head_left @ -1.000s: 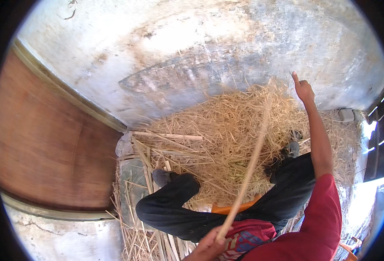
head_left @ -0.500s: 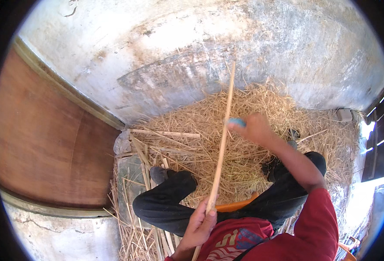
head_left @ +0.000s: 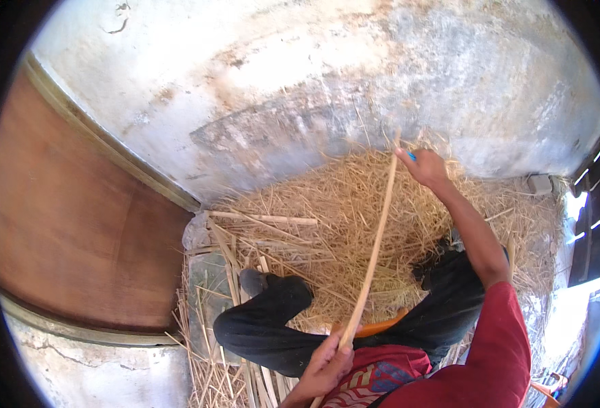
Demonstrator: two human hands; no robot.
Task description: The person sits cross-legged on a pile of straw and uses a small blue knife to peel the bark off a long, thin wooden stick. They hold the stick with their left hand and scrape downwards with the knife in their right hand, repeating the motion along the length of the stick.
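Note:
A long, pale, slightly bowed bamboo strip [head_left: 376, 255] slants up and away from my lap toward the wall. Its near end is gripped by my left hand [head_left: 329, 362], fingers wrapped round it in front of my red shirt. Close to the far end, my right hand [head_left: 424, 167] is closed on a small blue-handled tool [head_left: 411, 156] and meets the strip there. Only a bit of blue shows between the fingers; any blade is hidden.
Curly straw-coloured shavings [head_left: 341, 197] cover the floor between my legs and the stained wall [head_left: 273, 75]. Cut strips [head_left: 266, 218] lie at the left by a brown panel [head_left: 82, 224]. Something orange [head_left: 381, 325] sits under my legs. A grey block [head_left: 539, 183] rests at the right.
My right hand has moved up and away along the strip, from its middle to near its far end. The strip's far end has swung to the right; my left hand still grips the near end.

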